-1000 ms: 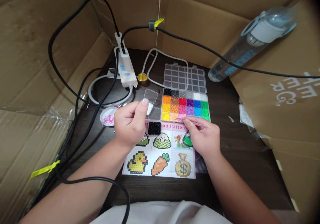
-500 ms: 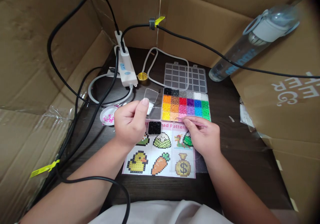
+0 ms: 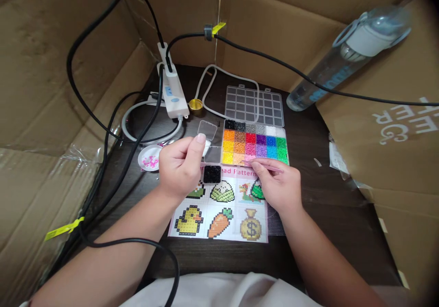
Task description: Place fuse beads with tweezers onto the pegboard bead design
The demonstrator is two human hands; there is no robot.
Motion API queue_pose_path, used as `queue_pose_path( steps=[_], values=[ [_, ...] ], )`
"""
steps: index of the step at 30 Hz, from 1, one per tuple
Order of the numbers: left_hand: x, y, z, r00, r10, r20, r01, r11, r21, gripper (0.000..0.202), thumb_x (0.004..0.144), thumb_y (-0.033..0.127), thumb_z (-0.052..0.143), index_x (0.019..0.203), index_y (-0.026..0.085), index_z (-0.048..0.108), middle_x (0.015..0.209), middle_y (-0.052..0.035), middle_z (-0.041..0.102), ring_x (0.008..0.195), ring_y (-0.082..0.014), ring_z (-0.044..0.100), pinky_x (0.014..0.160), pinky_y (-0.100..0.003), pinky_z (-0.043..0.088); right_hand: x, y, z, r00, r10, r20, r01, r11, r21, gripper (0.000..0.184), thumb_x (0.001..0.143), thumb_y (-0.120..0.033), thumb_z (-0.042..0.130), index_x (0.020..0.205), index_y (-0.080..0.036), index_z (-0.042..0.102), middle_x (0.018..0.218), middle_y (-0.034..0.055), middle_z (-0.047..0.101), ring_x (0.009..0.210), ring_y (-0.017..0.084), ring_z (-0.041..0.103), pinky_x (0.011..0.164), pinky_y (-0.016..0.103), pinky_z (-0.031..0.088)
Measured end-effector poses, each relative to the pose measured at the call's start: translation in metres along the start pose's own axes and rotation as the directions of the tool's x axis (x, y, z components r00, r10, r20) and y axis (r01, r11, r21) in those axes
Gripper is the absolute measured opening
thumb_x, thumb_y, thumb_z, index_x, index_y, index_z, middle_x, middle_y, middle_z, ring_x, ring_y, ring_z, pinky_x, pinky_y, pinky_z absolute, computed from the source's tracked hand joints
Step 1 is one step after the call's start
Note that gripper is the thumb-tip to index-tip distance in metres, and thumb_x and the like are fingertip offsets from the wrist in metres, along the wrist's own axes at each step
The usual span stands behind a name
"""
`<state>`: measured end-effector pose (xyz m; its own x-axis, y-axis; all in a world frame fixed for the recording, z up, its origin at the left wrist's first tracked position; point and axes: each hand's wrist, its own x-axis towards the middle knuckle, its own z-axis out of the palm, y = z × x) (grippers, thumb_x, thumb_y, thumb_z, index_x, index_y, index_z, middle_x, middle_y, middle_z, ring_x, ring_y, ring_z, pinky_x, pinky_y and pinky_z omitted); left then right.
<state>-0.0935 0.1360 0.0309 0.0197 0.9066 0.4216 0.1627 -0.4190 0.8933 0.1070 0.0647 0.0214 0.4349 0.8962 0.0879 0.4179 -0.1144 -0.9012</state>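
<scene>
My left hand (image 3: 181, 166) is closed round a small white thing by a little clear box (image 3: 210, 142) whose lid stands up. A small square of black beads (image 3: 211, 174) lies just right of that hand. My right hand (image 3: 278, 184) pinches pink tweezers (image 3: 262, 164), whose tip rests at the near row of the open bead case (image 3: 254, 146), with its many coloured compartments. Both hands lie over a pattern sheet (image 3: 219, 211) with a duck, a carrot and a money bag.
A white power strip (image 3: 172, 94) with black and white cables sits at the back left. A small white dish (image 3: 149, 158) holds pink beads. A gold cap (image 3: 195, 105) lies behind. A clear water bottle (image 3: 343, 60) leans at right. Cardboard walls surround the dark table (image 3: 325, 206).
My left hand has shifted slightly to the right. The right hand and tweezers have barely moved.
</scene>
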Motion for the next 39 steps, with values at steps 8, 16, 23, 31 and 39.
queue_pose_path(
  steps=[8, 16, 23, 31, 39],
  values=[
    [0.001, 0.008, 0.003, 0.990, 0.141, 0.025, -0.142, 0.987, 0.075, 0.054, 0.098, 0.032, 0.055, 0.052, 0.016, 0.031, 0.047, 0.0043, 0.027, 0.044, -0.0055, 0.025, 0.042, -0.026, 0.020, 0.006, 0.003, -0.001, 0.998, 0.010, 0.059, -0.013, 0.999, 0.052, 0.016, 0.078, -0.034, 0.076, 0.079, -0.019, 0.083, 0.082, 0.0088, 0.081, 0.077, 0.024, 0.078, 0.073, 0.035, 0.065],
    [-0.008, 0.015, 0.014, 0.994, 0.109, -0.002, -0.108, 0.992, 0.057, 0.058, 0.098, 0.043, 0.055, 0.052, 0.017, 0.031, 0.048, 0.0037, 0.028, 0.046, -0.0068, 0.025, 0.044, -0.027, 0.020, 0.012, 0.004, -0.002, 0.997, 0.036, 0.075, -0.046, 0.989, 0.142, 0.019, 0.075, -0.034, 0.077, 0.077, -0.015, 0.081, 0.077, 0.0107, 0.080, 0.070, 0.024, 0.077, 0.067, 0.035, 0.062],
    [0.000, 0.022, 0.032, 0.999, 0.044, -0.010, -0.044, 0.999, -0.009, 0.063, 0.094, 0.052, 0.059, 0.048, 0.018, 0.033, 0.046, 0.0031, 0.031, 0.046, -0.0077, 0.028, 0.046, -0.029, 0.022, 0.016, 0.003, -0.007, 0.994, 0.027, 0.104, -0.046, 0.983, 0.177, 0.017, 0.074, -0.031, 0.077, 0.076, -0.015, 0.080, 0.079, 0.0117, 0.080, 0.075, 0.025, 0.077, 0.070, 0.037, 0.062],
    [-0.002, -0.016, 0.031, 0.998, -0.017, -0.053, 0.013, 0.997, -0.082, 0.062, 0.094, 0.050, 0.060, 0.049, 0.018, 0.032, 0.046, 0.0036, 0.030, 0.046, -0.0072, 0.027, 0.046, -0.030, 0.021, 0.015, 0.008, -0.009, 0.985, 0.035, 0.167, -0.076, 0.967, 0.244, 0.021, 0.073, -0.036, 0.078, 0.078, -0.015, 0.080, 0.071, 0.0098, 0.078, 0.066, 0.023, 0.075, 0.064, 0.036, 0.062],
    [-0.006, -0.010, 0.016, 0.988, 0.156, 0.005, -0.156, 0.987, 0.029, 0.059, 0.098, 0.040, 0.056, 0.050, 0.016, 0.032, 0.047, 0.0032, 0.029, 0.045, -0.0061, 0.026, 0.044, -0.028, 0.020, 0.017, 0.013, -0.012, 0.981, -0.029, 0.191, -0.013, 0.977, 0.213, 0.016, 0.075, -0.033, 0.077, 0.079, -0.018, 0.081, 0.074, 0.0080, 0.079, 0.069, 0.023, 0.076, 0.067, 0.036, 0.065]
  ],
)
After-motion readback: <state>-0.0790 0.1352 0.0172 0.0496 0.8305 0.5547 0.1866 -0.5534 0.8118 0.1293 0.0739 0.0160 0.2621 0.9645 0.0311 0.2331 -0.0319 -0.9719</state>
